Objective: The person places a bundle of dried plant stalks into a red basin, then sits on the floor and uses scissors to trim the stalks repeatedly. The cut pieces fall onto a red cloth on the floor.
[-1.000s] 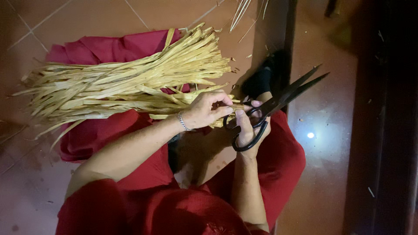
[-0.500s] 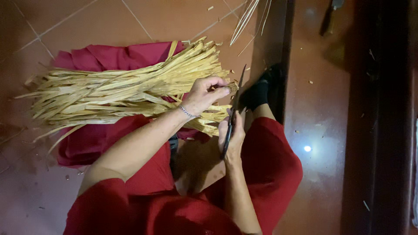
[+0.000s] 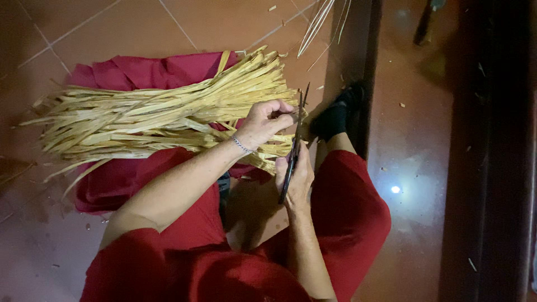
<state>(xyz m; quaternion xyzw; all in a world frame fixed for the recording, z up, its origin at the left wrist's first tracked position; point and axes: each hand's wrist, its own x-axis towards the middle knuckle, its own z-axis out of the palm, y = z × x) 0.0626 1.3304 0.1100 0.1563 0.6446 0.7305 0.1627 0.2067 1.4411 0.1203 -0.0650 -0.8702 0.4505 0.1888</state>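
Note:
A thick bundle of pale dried leaf strips (image 3: pixel 151 114) lies across my lap on red cloth (image 3: pixel 140 72), its ends pointing right. My left hand (image 3: pixel 263 120) pinches the strip ends near the bundle's right tip. My right hand (image 3: pixel 296 179) grips large black scissors (image 3: pixel 295 140), held upright and seen edge-on, blades at the strip ends just right of my left hand. A thin bracelet circles my left wrist.
I sit on a reddish tiled floor (image 3: pixel 84 28), in red clothes, with a black-socked foot (image 3: pixel 335 114) stretched forward. Loose strips (image 3: pixel 316 22) lie at the top. A dark wooden post (image 3: pixel 358 50) and dark furniture (image 3: pixel 492 151) stand to the right. Small cuttings litter the floor.
The scissors have turned from lying open and pointing right to standing edge-on and closed at the strip ends. My left hand has stayed on the bundle's tip.

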